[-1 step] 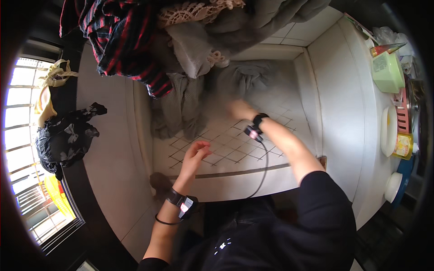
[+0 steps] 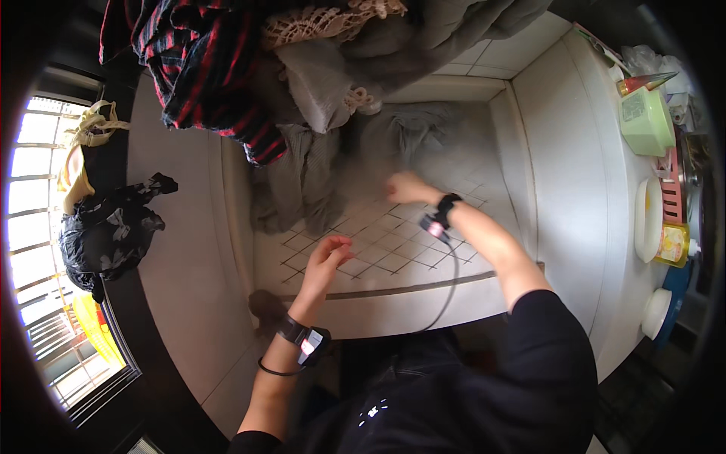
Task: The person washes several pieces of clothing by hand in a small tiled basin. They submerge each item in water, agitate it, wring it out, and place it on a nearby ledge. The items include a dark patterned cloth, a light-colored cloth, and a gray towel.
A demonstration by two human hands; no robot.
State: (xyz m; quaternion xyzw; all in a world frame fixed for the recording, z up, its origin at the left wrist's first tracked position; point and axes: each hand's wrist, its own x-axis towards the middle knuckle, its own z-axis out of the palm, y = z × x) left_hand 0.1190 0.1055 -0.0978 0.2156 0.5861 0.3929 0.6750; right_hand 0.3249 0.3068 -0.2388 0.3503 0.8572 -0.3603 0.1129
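Note:
My left hand hovers over the near part of a pale basin with a diamond-tiled floor. Its fingers curl loosely, and nothing shows between them. My right hand is closed near the basin's middle, close to a grey cloth at the back. A hazy patch covers the area beside its fingers, so I cannot see what they hold, if anything. Another grey ribbed garment reaches down into the basin's left side. Both wrists carry a black strap with a small device and cable.
Above the basin hang a red-and-black striped garment, beige lace and grey fabric. A black patterned cloth hangs by the barred window at left. On the right ledge stand a green container, a yellow bottle and a white bowl.
My right hand and forearm have shifted slightly to the right, and the fist shows more clearly. The cable at that wrist swings right too. My left hand stays put.

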